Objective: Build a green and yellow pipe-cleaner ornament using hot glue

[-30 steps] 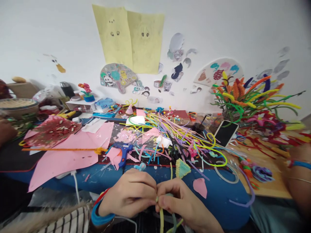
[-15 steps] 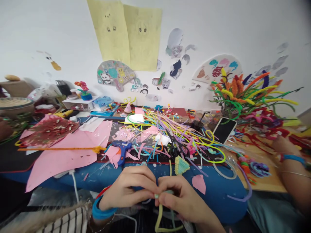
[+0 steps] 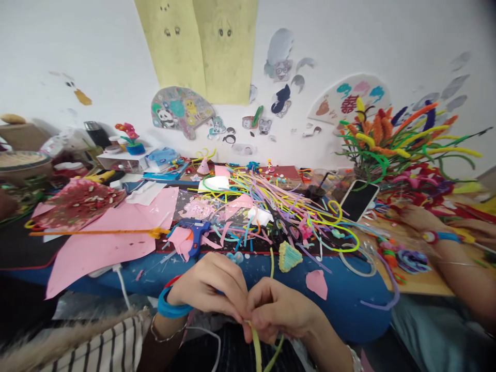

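Low in the middle of the head view, my left hand [image 3: 217, 284] and my right hand [image 3: 281, 312] meet with fingertips pinched together. Between them is a yellow-green pipe cleaner [image 3: 256, 350]. Its strands hang below my fingers, and one end [image 3: 272, 263] sticks up behind my right hand. My fingers hide the exact point of the grip. Just beyond my right hand lies a teal triangle with a yellow edge [image 3: 290, 257], apparently of pipe cleaner. A blue glue gun [image 3: 198, 235] rests beyond my left hand.
A pile of loose pipe cleaners [image 3: 279, 199] spreads across the table. Pink sheet [image 3: 112, 243] lies left; a phone [image 3: 359, 200] leans right, below pipe-cleaner flowers [image 3: 391, 139]. Another person's hand [image 3: 420, 219] works at the far right. A white cable [image 3: 121, 289] hangs over the blue edge.
The view has tilted down a little. My hands remain together, while the pipe cleaner's bent loop below them now hangs as two strands. The other person's hand has shifted left.
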The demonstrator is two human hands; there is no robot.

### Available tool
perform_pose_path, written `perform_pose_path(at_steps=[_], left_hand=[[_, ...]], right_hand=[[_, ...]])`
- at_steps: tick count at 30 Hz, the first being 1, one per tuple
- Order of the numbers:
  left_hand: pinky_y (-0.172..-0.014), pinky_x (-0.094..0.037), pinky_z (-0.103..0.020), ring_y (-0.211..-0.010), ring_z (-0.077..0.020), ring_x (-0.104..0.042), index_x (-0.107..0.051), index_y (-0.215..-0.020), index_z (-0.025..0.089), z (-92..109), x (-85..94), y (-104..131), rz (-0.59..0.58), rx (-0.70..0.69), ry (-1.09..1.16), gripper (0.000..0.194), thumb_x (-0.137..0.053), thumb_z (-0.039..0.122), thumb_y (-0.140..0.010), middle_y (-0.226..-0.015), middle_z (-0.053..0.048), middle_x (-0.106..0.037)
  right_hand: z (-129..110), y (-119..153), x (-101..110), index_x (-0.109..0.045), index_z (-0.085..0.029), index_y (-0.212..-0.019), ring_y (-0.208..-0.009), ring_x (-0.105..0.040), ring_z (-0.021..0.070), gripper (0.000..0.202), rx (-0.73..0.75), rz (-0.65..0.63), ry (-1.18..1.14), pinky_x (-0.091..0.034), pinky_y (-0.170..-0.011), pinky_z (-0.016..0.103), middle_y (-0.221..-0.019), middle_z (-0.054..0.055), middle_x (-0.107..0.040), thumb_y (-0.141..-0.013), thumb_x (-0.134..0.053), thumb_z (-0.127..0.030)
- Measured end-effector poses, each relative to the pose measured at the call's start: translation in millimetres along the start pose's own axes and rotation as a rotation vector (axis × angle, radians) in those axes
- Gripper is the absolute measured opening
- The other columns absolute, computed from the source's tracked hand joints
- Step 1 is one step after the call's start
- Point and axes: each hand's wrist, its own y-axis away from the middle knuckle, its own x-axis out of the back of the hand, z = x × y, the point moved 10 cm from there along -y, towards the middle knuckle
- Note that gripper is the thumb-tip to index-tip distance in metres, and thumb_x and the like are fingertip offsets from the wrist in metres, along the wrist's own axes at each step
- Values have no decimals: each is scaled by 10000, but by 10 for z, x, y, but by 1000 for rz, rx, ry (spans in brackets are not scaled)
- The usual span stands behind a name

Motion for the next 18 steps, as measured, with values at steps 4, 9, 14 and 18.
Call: perform_pose_path(at_steps=[4, 9, 14, 18], left_hand=[[-632, -554, -269, -662, -182, -702, -768, -920, 244, 1, 67, -12, 53, -4, -25, 92, -700, 248, -858, -704, -78, -736], [-666, -533, -288, -685, -175, -646, -759, -862, 211, -25, 139, 3, 96, 58, -131, 66, -703, 245, -855, -707, -77, -704], [-695, -511, -279, -721, -166, -626, -733, -851, 171, 39, 153, 26, 145, 83, -261, 82, -671, 215, -879, -732, -72, -690], [-645, -481, -234, -674, -138, -607, -719, -828, 162, -6, 196, 68, 256, 236, -391, 96, -654, 196, -890, -719, -46, -697]], right_hand=[[-132, 63, 138, -700, -127, -715, -432, -468, 34, 359, 87, 164, 180, -268, -383, 156, -564, -31, -628, -610, -848, -437], [-334, 221, 230, -700, -130, -739, -524, -416, 50, 308, 221, 380, 363, -309, -498, 192, -588, -53, -554, -640, -833, -389], [-518, 396, 182, -705, -146, -759, -486, -354, 60, 129, 394, 616, 720, -264, -443, 204, -595, -41, -532, -766, -690, -274], [-774, 654, -130, -695, -150, -764, -542, -519, 92, 111, 820, 846, 1144, -379, -510, 206, -654, 9, -652, -830, -607, -131]])
